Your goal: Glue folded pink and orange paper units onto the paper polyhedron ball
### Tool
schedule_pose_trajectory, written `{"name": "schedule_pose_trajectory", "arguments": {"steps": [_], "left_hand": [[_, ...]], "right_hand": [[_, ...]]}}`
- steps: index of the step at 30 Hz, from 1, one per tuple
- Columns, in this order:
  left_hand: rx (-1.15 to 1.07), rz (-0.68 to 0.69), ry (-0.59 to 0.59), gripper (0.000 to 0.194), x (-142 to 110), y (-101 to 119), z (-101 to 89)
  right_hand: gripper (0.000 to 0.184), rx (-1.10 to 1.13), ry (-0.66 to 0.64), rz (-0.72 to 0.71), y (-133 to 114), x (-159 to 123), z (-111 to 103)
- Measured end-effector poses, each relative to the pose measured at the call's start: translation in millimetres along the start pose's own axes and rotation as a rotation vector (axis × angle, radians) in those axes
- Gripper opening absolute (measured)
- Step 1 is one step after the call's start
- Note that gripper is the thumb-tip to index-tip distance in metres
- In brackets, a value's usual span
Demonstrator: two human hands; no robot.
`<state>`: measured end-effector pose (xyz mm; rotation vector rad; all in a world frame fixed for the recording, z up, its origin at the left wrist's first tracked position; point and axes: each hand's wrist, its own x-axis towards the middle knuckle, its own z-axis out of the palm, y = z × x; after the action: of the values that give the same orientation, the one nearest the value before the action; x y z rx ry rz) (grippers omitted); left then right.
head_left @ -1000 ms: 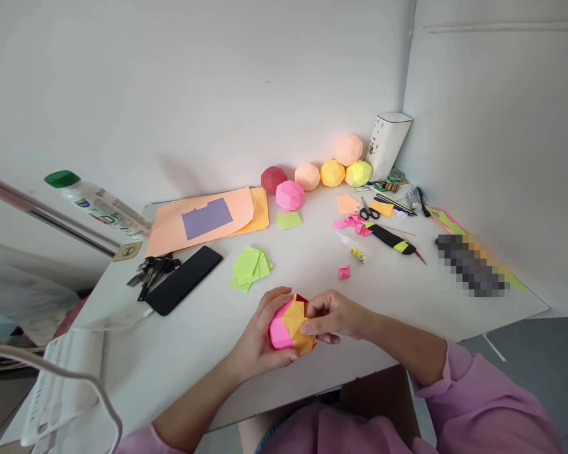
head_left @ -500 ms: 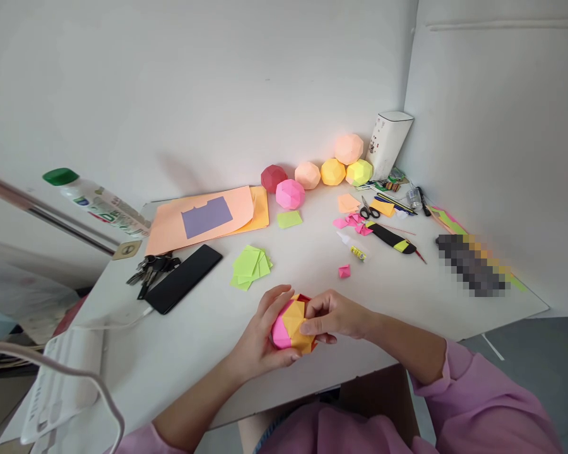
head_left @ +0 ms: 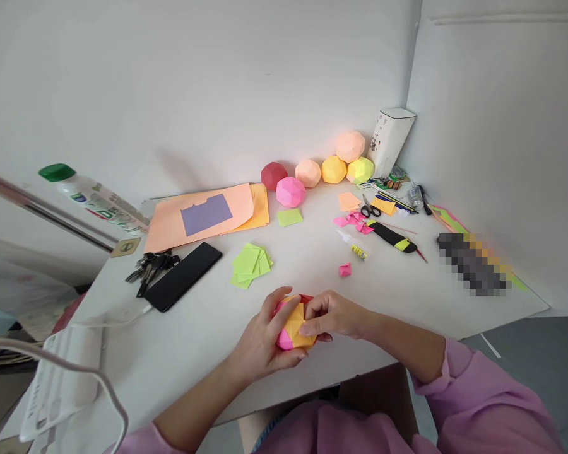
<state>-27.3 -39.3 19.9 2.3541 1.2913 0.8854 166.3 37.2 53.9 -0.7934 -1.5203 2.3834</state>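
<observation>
Between my two hands is a folded paper ball [head_left: 293, 326] with yellow-orange, pink and red faces, held just above the front of the white table. My left hand [head_left: 265, 337] wraps its left side, thumb below and fingers over the top. On the other side, my right hand [head_left: 334, 315] pinches the ball's right edge between thumb and fingers. Part of the ball is hidden behind the fingers. A small folded pink paper piece [head_left: 344, 270] lies beyond my right hand. Green paper squares [head_left: 252, 265] are stacked loosely beyond my left hand.
Several finished paper balls [head_left: 291, 192] line the wall. On the right are a glue tube [head_left: 353, 244], scissors [head_left: 371, 208] and a black-and-green cutter [head_left: 392, 236]. A phone [head_left: 184, 277], keys [head_left: 152, 268], coloured sheets [head_left: 199, 217], a green-capped bottle [head_left: 99, 198] and a white power strip [head_left: 66, 378] are on the left.
My left fingers have shifted right, over the yellow-orange faces, and the ball has turned slightly in my grip. My right hand keeps its pinch.
</observation>
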Motion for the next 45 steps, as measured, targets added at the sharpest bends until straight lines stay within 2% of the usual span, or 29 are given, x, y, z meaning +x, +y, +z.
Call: {"name": "schedule_pose_trajectory", "arguments": {"steps": [14,24,36,45], "left_hand": [[-0.092,-0.070,0.017,0.073,0,-2,0.2],[-0.085,-0.063,0.002,0.066,2,2,-2.0],[-0.094,-0.087,0.001,0.059,3,4,-2.2],[-0.131,-0.113,0.023,0.054,3,1,-2.2]], "right_hand": [[0.036,-0.002,0.021,-0.049,-1,-1,-2],[0.038,-0.162,0.024,-0.060,4,-2,0],[0.038,-0.130,0.051,-0.080,9,1,2],[0.036,-0.109,0.026,-0.097,3,0,3]]}}
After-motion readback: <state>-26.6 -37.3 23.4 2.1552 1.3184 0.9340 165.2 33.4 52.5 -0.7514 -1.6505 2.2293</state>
